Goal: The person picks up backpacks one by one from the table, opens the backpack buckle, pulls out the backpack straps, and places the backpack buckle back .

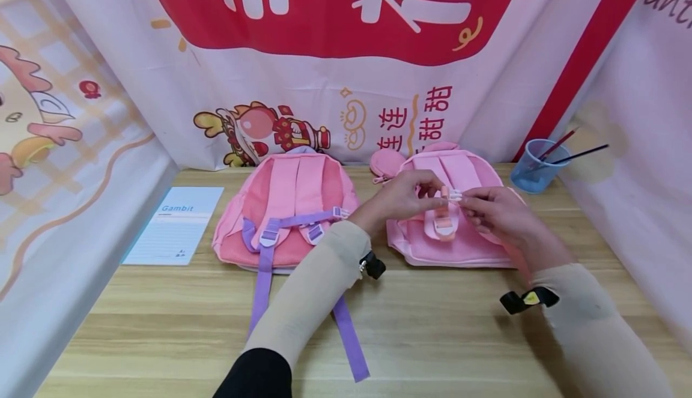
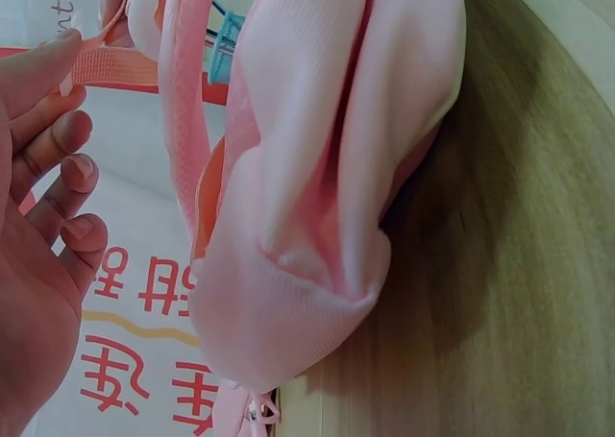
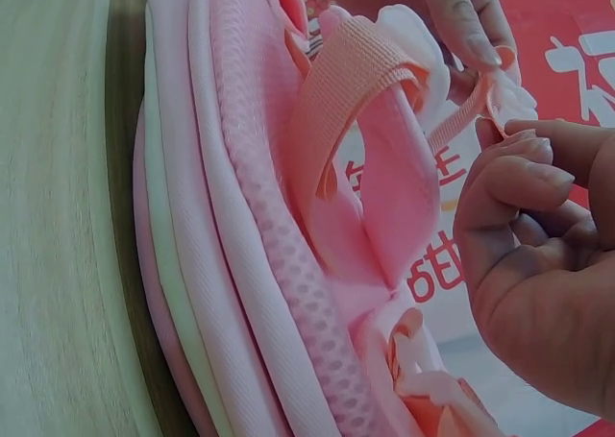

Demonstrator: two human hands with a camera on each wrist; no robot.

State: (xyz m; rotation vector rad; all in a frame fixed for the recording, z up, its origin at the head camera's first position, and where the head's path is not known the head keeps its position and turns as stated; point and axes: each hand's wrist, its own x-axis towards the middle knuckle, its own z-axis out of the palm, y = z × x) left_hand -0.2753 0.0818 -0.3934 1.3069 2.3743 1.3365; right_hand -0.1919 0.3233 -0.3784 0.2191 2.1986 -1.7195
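Note:
A pink backpack lies at the right of the wooden table, its shoulder straps facing up. Over it my left hand pinches a peach webbing strap between thumb and finger, the other fingers loosely bent in the left wrist view. My right hand pinches the white plastic buckle at the strap's end, and the fingertips of both hands meet closely there. In the right wrist view the strap is raised off the backpack, near a peach webbing loop. Fingers partly hide the buckle.
Left of it lies another pink backpack with purple straps, one passing under my left forearm. A notebook is at the far left. A blue cup with two thin sticks stands back right. A round pink pouch sits behind.

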